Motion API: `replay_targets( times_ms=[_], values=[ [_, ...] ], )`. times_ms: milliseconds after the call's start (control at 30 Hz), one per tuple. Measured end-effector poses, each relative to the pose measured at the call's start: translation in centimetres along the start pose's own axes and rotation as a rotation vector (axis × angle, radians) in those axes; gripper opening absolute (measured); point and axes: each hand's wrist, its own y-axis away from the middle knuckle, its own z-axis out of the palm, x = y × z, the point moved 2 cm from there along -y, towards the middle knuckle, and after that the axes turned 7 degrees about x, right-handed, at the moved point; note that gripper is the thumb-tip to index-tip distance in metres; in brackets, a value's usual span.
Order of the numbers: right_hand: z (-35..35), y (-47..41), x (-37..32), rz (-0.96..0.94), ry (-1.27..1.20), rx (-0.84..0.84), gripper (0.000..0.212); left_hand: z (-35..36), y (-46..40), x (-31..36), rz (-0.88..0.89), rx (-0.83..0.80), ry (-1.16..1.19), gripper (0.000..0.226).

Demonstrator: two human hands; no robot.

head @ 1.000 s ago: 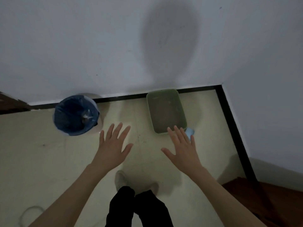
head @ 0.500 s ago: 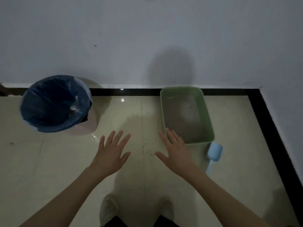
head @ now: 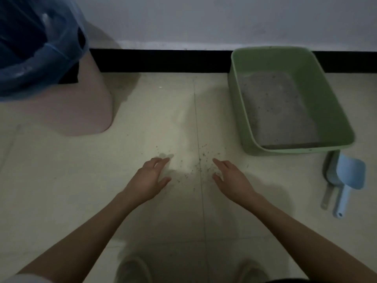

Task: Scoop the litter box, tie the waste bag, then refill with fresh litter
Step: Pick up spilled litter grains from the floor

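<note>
A green litter box (head: 336, 111) with grey litter (head: 277, 107) inside sits on the floor at the right, near the wall. A light blue scoop (head: 349, 176) lies on the floor just in front of the box's right corner. At the upper left stands a pink bin (head: 81, 103) lined with a blue waste bag (head: 36, 48). My left hand (head: 149, 180) and my right hand (head: 230, 178) hover low over the floor between bin and box, fingers relaxed, holding nothing.
Loose litter crumbs (head: 200, 162) are scattered on the pale tiles between my hands. A black skirting strip (head: 163, 60) runs along the white wall. My two shoes (head: 132, 270) show at the bottom edge.
The view has dropped much closer to the floor, so bin, box and scoop look larger. Both hands have lowered toward the tiles and their fingers have drawn together from a spread pose.
</note>
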Motion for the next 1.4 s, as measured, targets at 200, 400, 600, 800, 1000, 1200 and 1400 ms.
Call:
replay_targets(
  times_ms=[200, 400, 600, 800, 1000, 1200, 1400],
  values=[
    [-0.1, 1.5, 2.5, 0.163, -0.085, 0.044, 0.048, 2.3, 2.7, -0.5, -0.13, -0.007, 0.083, 0.057],
    [2.3, -0.3, 4.3, 0.275, -0.191, 0.027, 0.048, 4.6, 1.8, -1.5, -0.248, 0.044, 0.067, 0.061],
    [3.7, -1.2, 4.1, 0.413, -0.294, 0.087, 0.04, 5.2, 1.6, -1.8, -0.352, 0.051, 0.114, 0.058],
    [4.5, -3.2, 2.1, 0.318, -0.234, 0.111, 0.036, 6.2, -1.2, 0.4, -0.184, 0.075, 0.149, 0.03],
    [4.5, -4.1, 2.2, 0.249, -0.158, 0.153, 0.021, 6.7, -3.4, 2.0, -0.154, 0.11, 0.156, 0.018],
    [4.6, -4.7, 2.2, 0.152, 0.033, 0.093, 0.026, 7.1, -3.4, 2.3, -0.142, 0.114, 0.127, 0.013],
    [4.1, -4.4, 2.6, 0.133, -0.06, 0.072, 0.023, 6.3, -3.1, 1.7, -0.178, 0.152, 0.164, 0.021]
  ],
)
